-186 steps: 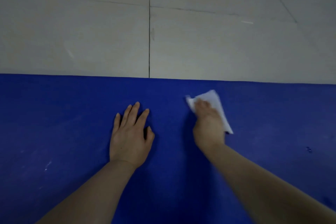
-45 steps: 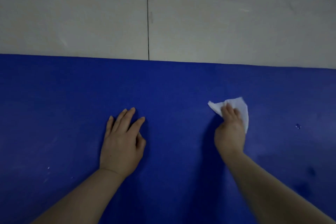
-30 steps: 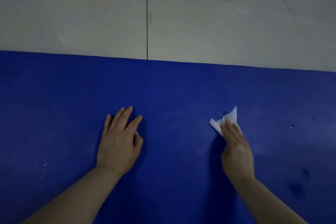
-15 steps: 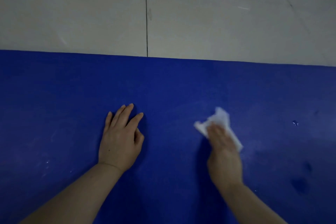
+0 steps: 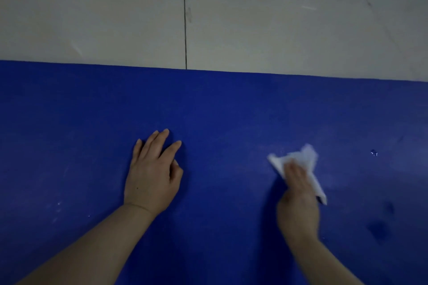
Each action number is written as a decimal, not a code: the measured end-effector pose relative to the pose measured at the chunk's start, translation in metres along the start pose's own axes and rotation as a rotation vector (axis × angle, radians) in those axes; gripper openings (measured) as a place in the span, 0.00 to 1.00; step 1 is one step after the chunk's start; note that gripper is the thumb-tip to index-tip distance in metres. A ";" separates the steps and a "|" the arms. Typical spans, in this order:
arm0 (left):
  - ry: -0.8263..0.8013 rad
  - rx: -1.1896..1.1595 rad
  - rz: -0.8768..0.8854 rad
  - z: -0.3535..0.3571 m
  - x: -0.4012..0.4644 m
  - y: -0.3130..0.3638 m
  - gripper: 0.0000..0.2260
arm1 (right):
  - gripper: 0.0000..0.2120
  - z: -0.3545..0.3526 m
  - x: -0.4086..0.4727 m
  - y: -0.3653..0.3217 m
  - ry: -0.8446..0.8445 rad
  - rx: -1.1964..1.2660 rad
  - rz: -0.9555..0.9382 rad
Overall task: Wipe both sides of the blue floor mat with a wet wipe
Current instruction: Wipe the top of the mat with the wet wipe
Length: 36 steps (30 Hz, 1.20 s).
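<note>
Blue floor mat (image 5: 69,122) spread flat on pale tiled floor (image 5: 92,14), filling the near view. Left hand (image 5: 151,176) palm down on mat, fingers straight and slightly spread. Right hand (image 5: 297,201), blurred, presses crumpled white wet wipe (image 5: 305,159) onto mat. Dark spots (image 5: 378,229) far right.

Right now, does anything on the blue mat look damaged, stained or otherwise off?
Yes, minor marks. The blue floor mat has a small bright nick right of the wet wipe, dark blotches lower right, and pale specks lower left. Otherwise it lies flat.
</note>
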<state>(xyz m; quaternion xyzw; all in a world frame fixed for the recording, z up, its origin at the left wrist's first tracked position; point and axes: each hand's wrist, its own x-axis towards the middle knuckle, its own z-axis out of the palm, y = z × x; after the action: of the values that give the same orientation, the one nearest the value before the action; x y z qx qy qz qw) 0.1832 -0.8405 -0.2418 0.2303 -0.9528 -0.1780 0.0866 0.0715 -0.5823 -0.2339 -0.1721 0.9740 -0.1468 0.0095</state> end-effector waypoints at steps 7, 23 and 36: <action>0.013 -0.044 -0.009 0.000 0.000 0.000 0.23 | 0.40 0.021 -0.037 -0.087 -0.089 0.066 -0.193; 0.002 -0.025 0.073 -0.002 -0.039 0.001 0.21 | 0.31 0.031 -0.061 -0.089 -0.064 0.139 -0.251; -0.002 -0.028 0.032 -0.003 -0.039 0.000 0.21 | 0.34 0.025 -0.052 -0.057 0.072 0.136 -0.064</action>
<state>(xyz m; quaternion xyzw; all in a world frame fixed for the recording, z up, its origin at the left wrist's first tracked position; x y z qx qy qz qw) 0.2181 -0.8226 -0.2422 0.2133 -0.9539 -0.1903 0.0916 0.1413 -0.6226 -0.2433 -0.1968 0.9555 -0.2190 -0.0186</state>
